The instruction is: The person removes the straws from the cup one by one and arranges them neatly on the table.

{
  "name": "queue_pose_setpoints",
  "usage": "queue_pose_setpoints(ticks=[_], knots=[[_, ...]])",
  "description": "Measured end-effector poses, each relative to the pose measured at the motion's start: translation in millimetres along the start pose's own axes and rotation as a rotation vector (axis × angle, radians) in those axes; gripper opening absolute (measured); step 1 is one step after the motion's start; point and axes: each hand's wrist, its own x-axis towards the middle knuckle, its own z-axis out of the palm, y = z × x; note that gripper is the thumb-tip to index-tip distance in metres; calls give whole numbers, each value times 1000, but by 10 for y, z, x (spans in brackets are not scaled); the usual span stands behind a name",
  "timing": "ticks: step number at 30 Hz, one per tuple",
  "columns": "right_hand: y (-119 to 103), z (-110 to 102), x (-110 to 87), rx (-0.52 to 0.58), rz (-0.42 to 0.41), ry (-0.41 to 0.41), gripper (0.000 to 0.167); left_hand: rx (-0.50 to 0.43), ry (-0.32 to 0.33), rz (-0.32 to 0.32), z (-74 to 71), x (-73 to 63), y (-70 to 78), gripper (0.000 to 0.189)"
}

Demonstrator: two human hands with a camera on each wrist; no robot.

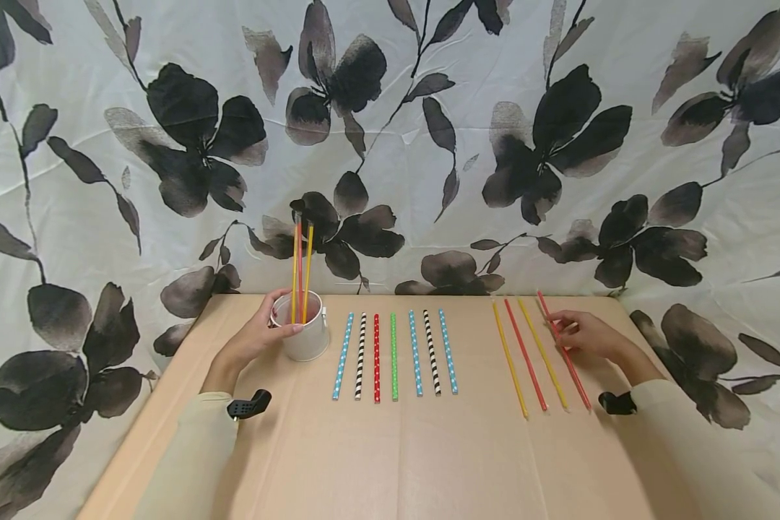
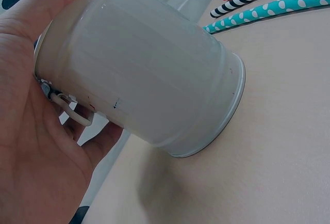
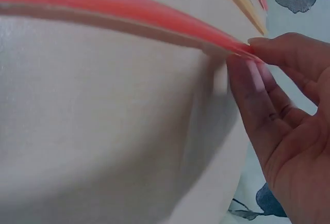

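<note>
My left hand [image 1: 255, 338] grips a small white pail [image 1: 307, 342] near its rim, at the left of the table. Out of the pail stand a red straw [image 1: 300, 253] and two yellow straws [image 1: 308, 263]. At the right, my right hand [image 1: 586, 336] pinches a red straw [image 1: 576, 383] between thumb and fingertips near its far end. In the right wrist view this red straw [image 3: 129, 2] runs leftward from the fingertips. Beside it lie a yellow straw [image 1: 543, 354], another red straw [image 1: 526, 354] and one more yellow straw [image 1: 510, 361].
Several patterned paper straws line the middle of the table [image 1: 396, 462]: blue dotted [image 1: 342, 356], black-and-white striped [image 1: 360, 356], red dotted [image 1: 377, 359] and green [image 1: 393, 357] among them. A flower-patterned cloth [image 1: 442, 188] hangs behind the table's far edge. Each wrist wears a black camera [image 1: 250, 405].
</note>
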Motion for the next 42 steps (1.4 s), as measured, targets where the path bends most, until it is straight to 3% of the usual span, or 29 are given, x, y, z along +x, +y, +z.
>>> queue_pose_setpoints(ticks=[5, 19, 29, 34, 42], knots=[[3, 39, 16, -66, 28, 14, 52, 7, 1, -5, 1, 4, 1, 88], [-17, 68, 36, -118, 29, 17, 42, -2, -3, -6, -11, 5, -4, 87], [-130, 15, 42, -126, -42, 48, 35, 7, -9, -13, -19, 6, 7, 88], [-219, 25, 98, -93, -82, 80, 36, 11, -5, -17, -23, 2, 16, 90], [-475, 94, 227, 23, -124, 63, 38, -11, -7, -7, -6, -17, 35, 89]])
